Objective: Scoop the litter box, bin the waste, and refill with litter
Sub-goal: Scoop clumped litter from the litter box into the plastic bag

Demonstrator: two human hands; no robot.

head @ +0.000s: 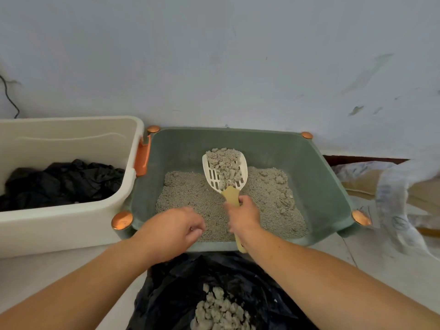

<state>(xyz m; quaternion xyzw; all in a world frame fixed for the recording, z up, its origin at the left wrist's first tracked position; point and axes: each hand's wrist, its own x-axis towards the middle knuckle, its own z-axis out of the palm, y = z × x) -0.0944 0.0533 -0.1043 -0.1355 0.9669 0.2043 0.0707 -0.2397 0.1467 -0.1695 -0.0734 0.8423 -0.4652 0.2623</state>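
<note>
I am kneeling over the green litter box [316, 177], which is sitting hard against the pale wall [238, 55] at its far rim, so that side is offering no room at all. Its left rim is pressing close to the cream bin [71, 225], with the orange handle [142, 158] nearly touching that bin's corner, and a black liner [59, 182] is lying crumpled inside the bin. To the right, a printed sack [392, 198] is slumping just beside the box's copper-capped corner [360, 217], so that side is crowded too. The near rim is the open edge: just below it the black waste bag [166, 294] is lying spread on the floor with a heap of grey clumps [221, 310] already in it. My right hand [245, 215] is wrapping its fingers round the tan handle of the scoop [225, 172], clamped on it, forearm reaching in over the near rim from the lower right. The scoop's slotted white bowl is riding above the litter [190, 198] toward the back of the box, tilted up and loaded with clumps. The handle's tail is poking out beneath my wrist, past the near rim. My left hand [173, 232] is hovering over the box's near left part, knuckles up and fingers curling inward; it seems to be holding nothing, though the fingertips are turned away and I cannot be sure. The litter is lying uneven, lumpier toward the right wall.
</note>
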